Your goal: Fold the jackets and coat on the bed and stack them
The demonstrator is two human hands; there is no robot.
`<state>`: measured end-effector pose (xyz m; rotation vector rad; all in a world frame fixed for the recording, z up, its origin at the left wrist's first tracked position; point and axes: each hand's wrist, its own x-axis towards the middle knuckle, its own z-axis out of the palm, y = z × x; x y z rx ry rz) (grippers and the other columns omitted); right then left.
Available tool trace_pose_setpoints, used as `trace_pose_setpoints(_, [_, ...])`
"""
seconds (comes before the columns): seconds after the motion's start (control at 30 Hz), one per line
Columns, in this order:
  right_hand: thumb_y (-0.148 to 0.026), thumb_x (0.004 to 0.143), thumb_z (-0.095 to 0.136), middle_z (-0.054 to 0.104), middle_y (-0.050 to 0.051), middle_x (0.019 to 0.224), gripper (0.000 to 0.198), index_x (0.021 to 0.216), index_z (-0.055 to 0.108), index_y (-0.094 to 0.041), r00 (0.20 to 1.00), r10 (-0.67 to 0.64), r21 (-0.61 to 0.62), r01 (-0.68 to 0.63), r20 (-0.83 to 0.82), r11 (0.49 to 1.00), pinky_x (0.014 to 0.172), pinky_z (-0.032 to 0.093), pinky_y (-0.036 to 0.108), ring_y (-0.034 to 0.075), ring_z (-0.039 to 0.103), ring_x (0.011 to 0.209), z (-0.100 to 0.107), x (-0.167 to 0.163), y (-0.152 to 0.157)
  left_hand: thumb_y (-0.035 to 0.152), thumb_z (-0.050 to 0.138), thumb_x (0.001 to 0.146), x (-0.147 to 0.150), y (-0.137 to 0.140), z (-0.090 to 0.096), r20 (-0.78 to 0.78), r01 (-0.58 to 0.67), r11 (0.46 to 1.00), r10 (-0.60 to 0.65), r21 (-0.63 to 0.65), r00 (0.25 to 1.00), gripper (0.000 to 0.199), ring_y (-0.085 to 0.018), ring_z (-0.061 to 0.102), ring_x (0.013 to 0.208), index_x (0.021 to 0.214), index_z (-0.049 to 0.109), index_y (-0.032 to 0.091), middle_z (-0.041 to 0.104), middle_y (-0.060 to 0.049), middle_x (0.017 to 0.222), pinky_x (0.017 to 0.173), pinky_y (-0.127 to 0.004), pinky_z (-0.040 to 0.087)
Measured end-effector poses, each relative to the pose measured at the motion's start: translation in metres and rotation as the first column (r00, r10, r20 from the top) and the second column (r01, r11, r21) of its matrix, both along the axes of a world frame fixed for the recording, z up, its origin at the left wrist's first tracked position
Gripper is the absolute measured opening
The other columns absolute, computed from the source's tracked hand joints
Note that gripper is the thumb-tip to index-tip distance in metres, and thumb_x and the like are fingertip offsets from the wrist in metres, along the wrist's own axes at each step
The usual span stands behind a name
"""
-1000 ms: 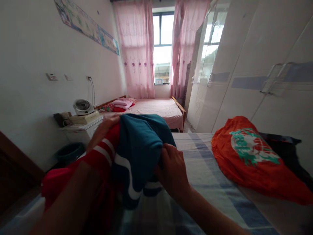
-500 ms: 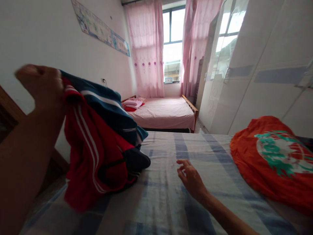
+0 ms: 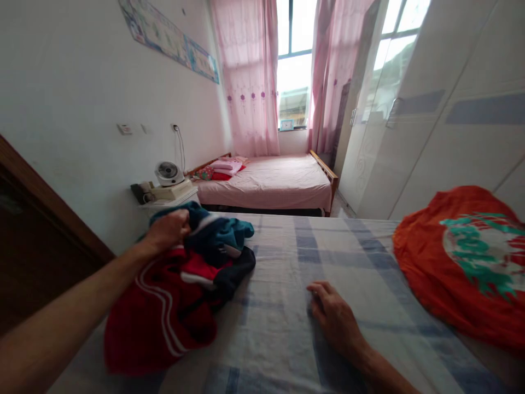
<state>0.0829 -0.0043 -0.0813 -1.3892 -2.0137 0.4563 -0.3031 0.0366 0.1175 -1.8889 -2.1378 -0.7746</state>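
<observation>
At the left of the bed, my left hand [image 3: 174,227] is closed on a bunched heap of sports clothes. The heap has a teal part [image 3: 219,232] with a white band, a red part [image 3: 159,312] with twin white stripes, and a dark navy part. I cannot tell whether it is one garment or two. My right hand [image 3: 336,312] is just above or on the sheet, fingers loosely bent and apart, holding nothing. An orange cloth item [image 3: 422,251] with a green and white print lies on the right side of the bed.
A striped blue-and-white sheet [image 3: 279,306] covers the near bed. Beyond it stand a pink-covered bed [image 3: 270,183] and a small fan [image 3: 168,172] on a side stand. A white wardrobe [image 3: 435,148] lines the right side; a wooden frame edge [image 3: 53,197] is at left.
My left hand has come down and to the right, lowering the raised clothes into a heap on the bed. My right hand has shifted slightly right and down. The fan has come into view.
</observation>
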Motion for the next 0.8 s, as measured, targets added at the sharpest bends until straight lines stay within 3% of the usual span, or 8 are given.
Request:
trace_pose_setpoints(0.13, [-0.007,0.075,0.041,0.057,0.008,0.111,0.032,0.1,0.057,-0.018,0.999,0.049,-0.03,-0.049,-0.013,0.998,0.094,0.043,0.032,0.017,0.055,0.104,0.006,-0.002,-0.005,0.028,0.046,0.088,0.014,-0.01,-0.068,-0.195,-0.007,0.986,-0.025,-0.164,0.98,0.015,-0.013,0.055,0.065,0.086,0.056,0.016,0.059,-0.002,0.087,0.057,-0.025,0.04])
trace_pose_setpoints(0.23, [-0.008,0.077,0.041,0.055,0.008,0.117,0.034,0.106,0.055,-0.018,0.999,0.047,0.005,-0.047,-0.028,0.999,0.093,0.043,0.031,0.015,0.055,0.105,0.024,0.018,-0.003,0.025,0.041,0.084,0.018,-0.012,-0.069,-0.27,-0.034,0.985,-0.014,-0.169,0.963,0.014,-0.019,0.054,0.064,0.075,0.049,0.018,0.058,-0.004,0.082,0.055,-0.026,0.036])
trace_pose_setpoints(0.33, [-0.014,0.08,0.042,0.055,0.01,0.121,0.036,0.115,0.052,-0.018,0.981,-0.183,0.196,0.167,0.07,0.966,0.097,0.041,0.038,0.019,0.052,0.112,0.053,0.074,-0.001,0.027,0.035,0.083,0.031,-0.005,-0.06,-0.397,-0.019,0.999,0.005,-0.031,0.918,0.015,-0.031,0.056,0.085,0.08,0.047,0.019,0.058,-0.015,0.098,0.066,-0.037,0.043])
trace_pose_setpoints(0.4, [-0.02,0.082,0.042,0.055,0.014,0.122,0.037,0.117,0.051,-0.016,0.878,-0.464,0.396,0.387,0.117,0.833,0.101,0.035,0.045,0.025,0.047,0.119,0.07,0.129,-0.006,0.029,0.035,0.083,0.054,0.003,-0.063,-0.406,0.099,0.992,-0.058,0.081,0.912,0.018,-0.034,0.051,0.106,0.093,0.046,0.02,0.053,-0.018,0.115,0.082,-0.045,0.043])
trace_pose_setpoints(0.47, [-0.029,0.082,0.046,0.049,0.02,0.128,0.044,0.123,0.048,-0.012,0.678,-0.726,0.528,0.577,0.116,0.623,0.104,0.03,0.051,0.031,0.037,0.126,0.081,0.185,-0.015,0.029,0.039,0.08,0.09,0.011,-0.077,-0.269,0.267,0.959,-0.233,0.097,0.935,0.021,-0.031,0.048,0.113,0.099,0.046,0.022,0.052,-0.015,0.12,0.095,-0.044,0.038])
trace_pose_setpoints(0.57, [-0.042,0.075,0.054,0.045,0.026,0.131,0.067,0.13,0.041,-0.005,0.478,-0.874,0.407,0.783,0.092,0.471,0.099,0.032,0.056,0.04,0.038,0.124,0.084,0.25,-0.027,0.029,0.047,0.075,0.166,0.02,-0.112,0.184,0.498,0.867,-0.49,0.003,0.852,0.021,-0.03,0.051,0.11,0.094,0.052,0.021,0.052,-0.013,0.117,0.098,-0.044,0.036])
trace_pose_setpoints(0.67, [-0.041,0.068,0.056,0.061,0.025,0.11,0.065,0.121,0.052,-0.005,0.552,-0.834,0.009,0.834,-0.007,0.552,0.091,0.04,0.053,0.04,0.055,0.107,0.084,0.271,-0.032,0.025,0.053,0.069,0.255,0.026,-0.143,0.617,0.716,0.698,-0.558,-0.012,0.555,0.022,-0.028,0.052,0.107,0.09,0.058,0.021,0.054,-0.01,0.112,0.092,-0.041,0.04])
trace_pose_setpoints(0.8, [-0.045,0.071,0.054,0.07,0.011,0.099,0.045,0.103,0.065,-0.015,0.779,-0.534,-0.294,0.453,-0.329,0.842,0.087,0.048,0.041,0.028,0.064,0.093,0.093,0.247,-0.041,0.031,0.056,0.072,0.357,0.027,-0.162,0.766,0.823,0.568,-0.533,0.01,0.359,0.037,-0.022,0.059,0.092,0.106,0.06,0.017,0.058,-0.012,0.114,0.076,-0.033,0.047])
